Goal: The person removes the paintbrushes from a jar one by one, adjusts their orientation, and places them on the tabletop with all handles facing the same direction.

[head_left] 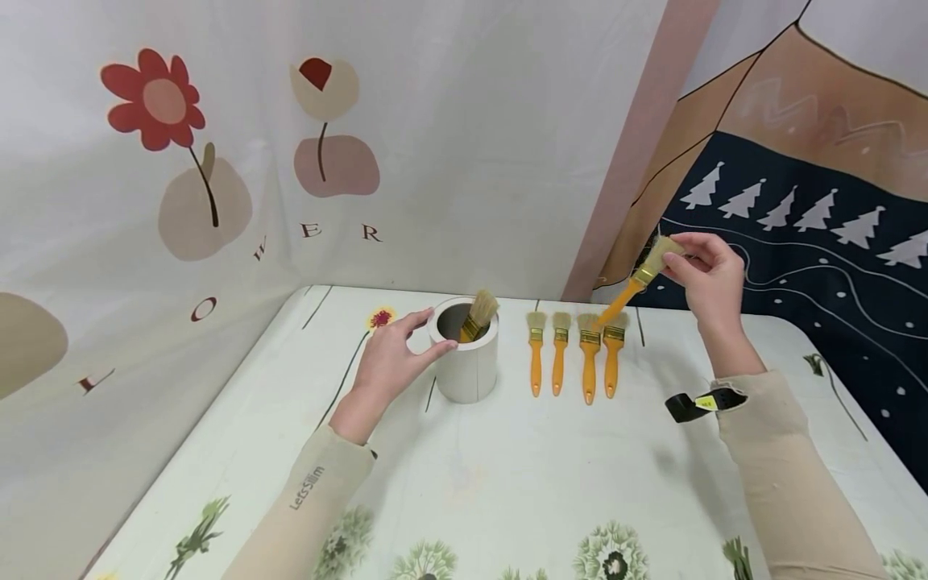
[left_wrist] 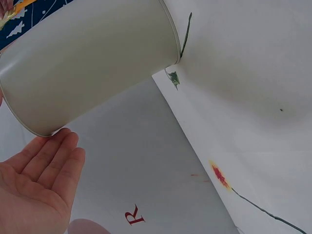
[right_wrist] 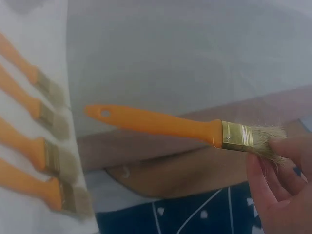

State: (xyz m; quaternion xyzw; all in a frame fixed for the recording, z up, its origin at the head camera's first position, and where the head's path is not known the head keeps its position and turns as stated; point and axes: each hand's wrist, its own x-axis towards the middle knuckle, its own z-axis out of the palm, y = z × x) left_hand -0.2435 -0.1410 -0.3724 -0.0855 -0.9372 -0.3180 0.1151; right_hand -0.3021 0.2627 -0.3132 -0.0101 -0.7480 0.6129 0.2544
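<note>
In the head view my right hand (head_left: 710, 270) pinches a paintbrush (head_left: 622, 302) by its pale bristles. The brush's orange handle slants down to the left, above the table. My left hand (head_left: 395, 350) touches the rim of a white cylindrical container (head_left: 467, 374), thumb on the near side and fingers on the far side. Those fingers look fairly straight in the left wrist view, tips against the container (left_wrist: 97, 63). Another paintbrush (head_left: 480, 312) stands in the container, bristles up, its handle hidden inside. The right wrist view shows the held paintbrush (right_wrist: 161, 123) side-on, with a hole in its handle end.
Several orange-handled paintbrushes (head_left: 558, 354) lie in a row right of the container, bristles toward the back edge. The white table (head_left: 507, 475) has printed flowers. Behind it hang a pale printed curtain (head_left: 471, 161) and a dark tree-patterned cloth (head_left: 797, 258).
</note>
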